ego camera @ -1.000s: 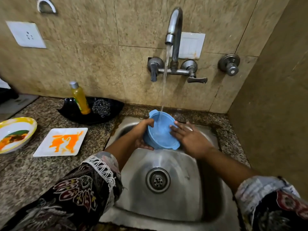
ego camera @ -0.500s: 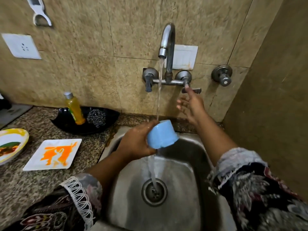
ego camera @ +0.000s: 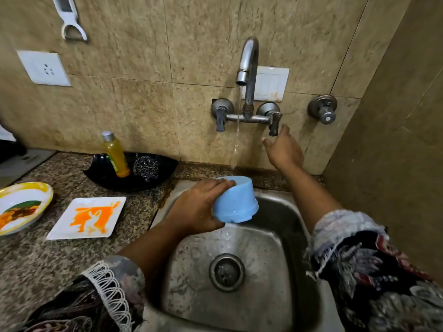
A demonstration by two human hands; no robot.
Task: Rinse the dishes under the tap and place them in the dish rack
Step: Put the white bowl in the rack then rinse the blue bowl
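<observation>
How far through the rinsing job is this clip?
Early. Nothing visibly racked; no rack in view. In hand: left hand holds the blue bowl upturned over the sink, right hand at the tap handle. Left: the stained white plate and yellow-rimmed plate.

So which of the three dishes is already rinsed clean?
The blue bowl, held tipped over the sink by the left hand. The square white plate and the yellow-rimmed bowl on the counter carry orange smears.

Granite counter (ego camera: 134,226): two plates (ego camera: 87,218), tray (ego camera: 134,176).
</observation>
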